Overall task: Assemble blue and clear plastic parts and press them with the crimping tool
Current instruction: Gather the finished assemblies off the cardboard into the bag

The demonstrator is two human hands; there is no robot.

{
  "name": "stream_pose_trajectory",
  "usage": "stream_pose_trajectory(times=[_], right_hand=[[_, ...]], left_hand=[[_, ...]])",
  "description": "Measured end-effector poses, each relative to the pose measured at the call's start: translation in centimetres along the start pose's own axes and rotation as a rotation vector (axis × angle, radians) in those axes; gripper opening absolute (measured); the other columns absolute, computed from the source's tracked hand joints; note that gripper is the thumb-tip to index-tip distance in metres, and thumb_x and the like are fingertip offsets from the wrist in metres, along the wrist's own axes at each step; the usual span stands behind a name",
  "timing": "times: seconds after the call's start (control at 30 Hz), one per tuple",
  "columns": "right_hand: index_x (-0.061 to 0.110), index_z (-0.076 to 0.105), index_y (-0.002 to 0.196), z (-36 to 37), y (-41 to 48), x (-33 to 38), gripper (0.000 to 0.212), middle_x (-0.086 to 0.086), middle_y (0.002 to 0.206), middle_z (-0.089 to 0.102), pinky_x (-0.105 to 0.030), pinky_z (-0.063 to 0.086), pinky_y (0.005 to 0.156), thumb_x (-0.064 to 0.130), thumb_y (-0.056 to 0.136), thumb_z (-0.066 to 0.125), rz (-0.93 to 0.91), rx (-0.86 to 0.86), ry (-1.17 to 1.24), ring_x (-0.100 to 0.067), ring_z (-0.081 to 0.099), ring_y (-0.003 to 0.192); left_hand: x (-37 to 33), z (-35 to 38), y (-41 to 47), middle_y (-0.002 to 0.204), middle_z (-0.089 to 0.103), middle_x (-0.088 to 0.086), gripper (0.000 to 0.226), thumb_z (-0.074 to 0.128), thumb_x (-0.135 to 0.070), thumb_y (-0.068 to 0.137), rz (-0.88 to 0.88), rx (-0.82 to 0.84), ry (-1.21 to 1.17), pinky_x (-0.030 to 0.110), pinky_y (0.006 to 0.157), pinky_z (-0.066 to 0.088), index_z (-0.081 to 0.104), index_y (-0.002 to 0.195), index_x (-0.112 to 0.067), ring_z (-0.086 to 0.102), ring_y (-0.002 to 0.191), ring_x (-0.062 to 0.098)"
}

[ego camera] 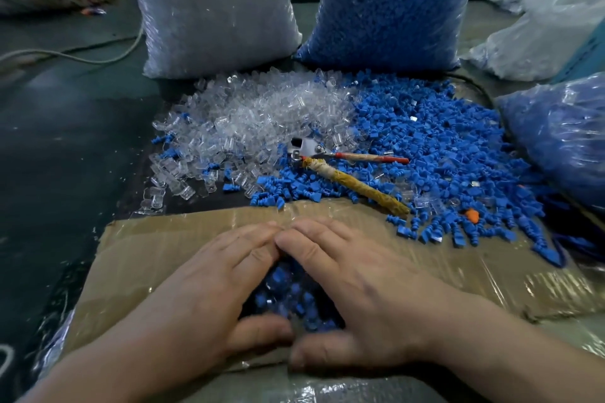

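Head view: left hand [203,288] and right hand [357,285], fingers straight and gripping nothing, corralled a heap of blue-and-clear pieces [288,291] on taped cardboard [147,245].
Pieces seemed light, stiff and slippery, best pinched singly; the crimping tool [343,170] lay beyond.

A small-parts assembly workshop is indicated. A bulk clear-parts bag [209,10] and blue-parts bag [393,3] are stood at upper centre. A loose clear heap [255,114] and blue heap [442,147] are spread mid-frame.

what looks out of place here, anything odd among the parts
One orange piece lies among the blue parts near the far edge of the cardboard, the only one of that colour there. A few blue strays also sit at the left edge of the clear pile.
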State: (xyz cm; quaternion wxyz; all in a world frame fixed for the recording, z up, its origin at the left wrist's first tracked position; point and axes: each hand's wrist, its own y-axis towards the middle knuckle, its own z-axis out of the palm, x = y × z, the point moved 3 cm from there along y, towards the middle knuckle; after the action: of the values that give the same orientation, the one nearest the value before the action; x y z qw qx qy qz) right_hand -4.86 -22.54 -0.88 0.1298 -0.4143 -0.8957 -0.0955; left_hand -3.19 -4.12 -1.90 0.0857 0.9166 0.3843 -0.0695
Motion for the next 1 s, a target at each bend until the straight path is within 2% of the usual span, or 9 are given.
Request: stream_pose_trajectory(times=[0.1,0.17,0.27,0.37,0.47,0.57,0.7,0.9,1.0], right_hand=[[0.008,0.040,0.142,-0.1,0.4,-0.4,0.078,-0.009,0.138,0.047,-0.038,0.035,0.109,0.061,0.089,0.057,0.006,-0.075,0.043,-0.022,0.042,0.127],[0.010,0.036,0.145,-0.2,0.0,-0.3,0.084,-0.007,0.141,0.044,-0.035,0.031,0.114,0.067,0.086,0.055,0.006,-0.083,0.027,-0.021,0.039,0.131],[0.017,0.020,0.150,0.1,-0.6,0.1,0.107,-0.005,0.149,0.034,-0.029,0.013,0.118,0.083,0.073,0.053,0.009,-0.047,-0.066,-0.019,0.030,0.137],[0.014,0.024,0.150,0.7,-0.4,0.4,0.100,-0.005,0.147,0.039,-0.035,0.020,0.120,0.077,0.078,0.051,0.049,-0.082,-0.080,-0.022,0.034,0.135],[0.011,0.033,0.147,0.8,0.0,0.2,0.083,-0.002,0.137,0.050,-0.039,0.033,0.108,0.067,0.088,0.046,0.100,-0.161,-0.044,-0.021,0.042,0.126],[0.010,0.042,0.142,0.6,0.2,0.1,0.075,0.002,0.126,0.058,-0.041,0.042,0.094,0.066,0.092,0.039,0.133,-0.215,-0.074,-0.019,0.047,0.115],[0.016,0.057,0.125,0.6,0.2,0.1,0.058,0.002,0.104,0.061,-0.037,0.046,0.077,0.060,0.088,0.050,0.150,-0.284,-0.198,-0.020,0.049,0.093],[0.014,0.067,0.099,0.3,0.4,0.0,0.033,-0.001,0.080,0.059,-0.039,0.047,0.060,0.041,0.084,0.057,0.143,-0.342,-0.200,-0.023,0.050,0.073],[0.014,0.068,0.095,0.3,0.3,0.1,0.029,-0.002,0.078,0.058,-0.040,0.047,0.057,0.038,0.085,0.057,0.159,-0.363,-0.187,-0.024,0.052,0.072]], left_hand=[[0.1,0.5,0.6,0.133,0.064,0.009,0.067,0.052,-0.057,0.087,-0.033,-0.045,-0.061,0.030,0.105,0.036,0.063,0.130,-0.007,0.057,0.124,0.021],[-0.4,1.0,0.5,0.135,0.063,0.004,0.063,0.050,-0.055,0.090,-0.061,-0.066,-0.132,0.032,0.106,0.036,0.060,0.134,-0.010,0.058,0.125,0.020],[-0.4,1.0,0.4,0.141,0.057,-0.003,0.066,0.039,-0.061,0.097,-0.094,-0.116,-0.245,0.033,0.108,0.036,0.055,0.140,-0.014,0.052,0.131,0.014],[-0.9,1.2,0.5,0.139,0.058,0.000,0.074,0.026,-0.066,0.099,-0.075,-0.154,-0.169,0.035,0.106,0.035,0.053,0.139,-0.010,0.053,0.130,0.016],[-1.4,1.5,0.5,0.130,0.064,0.011,0.082,0.024,-0.073,0.096,-0.024,-0.180,-0.037,0.038,0.103,0.040,0.051,0.136,-0.007,0.053,0.123,0.022],[-1.3,1.4,0.6,0.123,0.065,0.010,0.077,0.027,-0.076,0.095,-0.024,-0.226,-0.023,0.037,0.101,0.042,0.052,0.129,-0.011,0.049,0.116,0.019],[-0.7,1.5,1.1,0.114,0.066,0.006,0.067,0.032,-0.073,0.095,0.004,-0.265,-0.052,0.033,0.092,0.040,0.056,0.117,-0.015,0.052,0.108,0.016],[-0.5,1.2,2.2,0.111,0.060,-0.008,0.042,0.040,-0.062,0.096,-0.079,-0.330,-0.200,0.031,0.091,0.040,0.054,0.113,-0.026,0.052,0.105,0.012],[-1.3,1.6,2.3,0.109,0.064,-0.004,0.040,0.045,-0.046,0.096,-0.086,-0.383,-0.141,0.033,0.092,0.041,0.066,0.110,-0.015,0.058,0.104,0.019]])
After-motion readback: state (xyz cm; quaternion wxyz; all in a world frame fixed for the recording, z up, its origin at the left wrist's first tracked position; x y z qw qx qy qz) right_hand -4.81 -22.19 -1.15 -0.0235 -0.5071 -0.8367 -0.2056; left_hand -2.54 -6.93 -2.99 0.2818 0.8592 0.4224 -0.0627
